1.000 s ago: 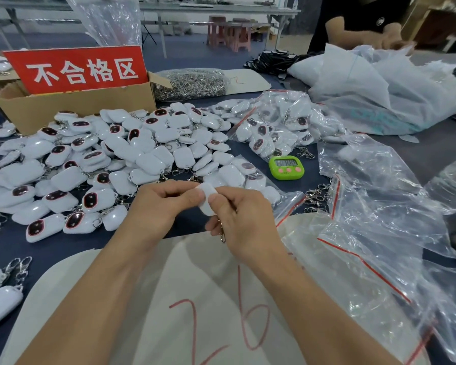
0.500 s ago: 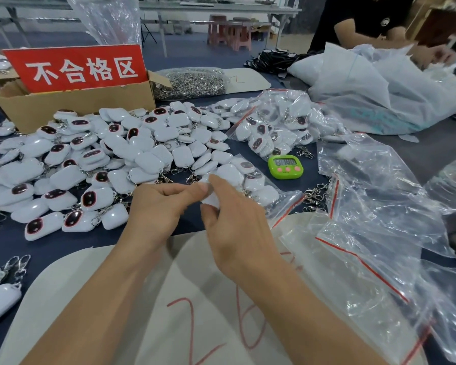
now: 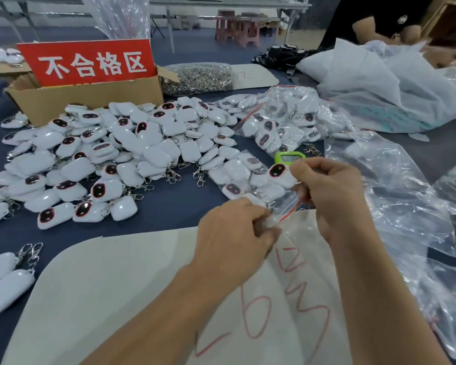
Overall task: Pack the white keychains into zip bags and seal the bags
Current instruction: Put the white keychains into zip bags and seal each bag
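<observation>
Through the head camera I see a dark blue table (image 3: pixel 169 214) spread under both hands. Far beyond the right hand (image 3: pixel 332 191) lies a big white sack (image 3: pixel 379 85). A heap of white keychains (image 3: pixel 121 154) sprawls to the left of and beyond the left hand (image 3: pixel 234 233). A pale board (image 3: pixel 111 285) with red scrawl lies beneath both forearms. Well beyond the left hand stands a cardboard box (image 3: pixel 90 101) bearing a red sign (image 3: pixel 87 61). Loose clear bags (image 3: pixel 395 196) crumple just right of the right hand, and filled bags (image 3: pixel 287 122) pile up beyond it. Between the hands runs a zip bag (image 3: pixel 250 185) with a red strip at its mouth and several keychains inside. A green timer (image 3: pixel 287 157) peeks out just beyond the right fingertips. The left hand's curled fingers pinch the bag's mouth. The right hand's curled fingers pinch one dark-faced keychain (image 3: pixel 279 172) at the opening; whether they also catch the bag's edge, I cannot tell.
</observation>
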### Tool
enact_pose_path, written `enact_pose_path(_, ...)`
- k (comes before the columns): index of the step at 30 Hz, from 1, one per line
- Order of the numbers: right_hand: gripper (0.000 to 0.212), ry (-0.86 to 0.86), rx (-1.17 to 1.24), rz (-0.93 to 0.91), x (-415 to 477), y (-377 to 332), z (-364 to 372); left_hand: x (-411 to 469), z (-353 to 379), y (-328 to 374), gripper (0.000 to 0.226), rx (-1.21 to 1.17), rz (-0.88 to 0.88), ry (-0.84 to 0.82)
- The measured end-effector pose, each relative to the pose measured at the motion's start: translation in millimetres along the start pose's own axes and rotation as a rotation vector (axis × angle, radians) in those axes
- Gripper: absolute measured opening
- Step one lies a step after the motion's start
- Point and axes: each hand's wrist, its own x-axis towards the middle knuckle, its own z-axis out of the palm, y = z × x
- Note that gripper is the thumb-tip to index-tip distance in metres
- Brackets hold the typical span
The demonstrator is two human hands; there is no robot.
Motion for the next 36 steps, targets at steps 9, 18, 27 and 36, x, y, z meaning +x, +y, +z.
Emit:
enact_pose_path(9,0.018,-0.163,0.016,0.032,-6,2,6,2,-6,2,0.017,-0.139,-0.108,0.009)
enact_pose_path(18,0.018,-0.188,0.031,-0.01,-6,-13,-12,6,-20,3,0.02,-0.593,-0.411,-0.044)
enact_pose_path(27,0.01,-0.313,-0.563,-0.106,-8,-2,-9,7,-22,4,0.016,-0.577,-0.371,0.148)
enact_pose_path(36,0.023,-0.046,-0.999,-0.17,-9,3,2,0,-16,6,0.007,-0.549,-0.04,0.091)
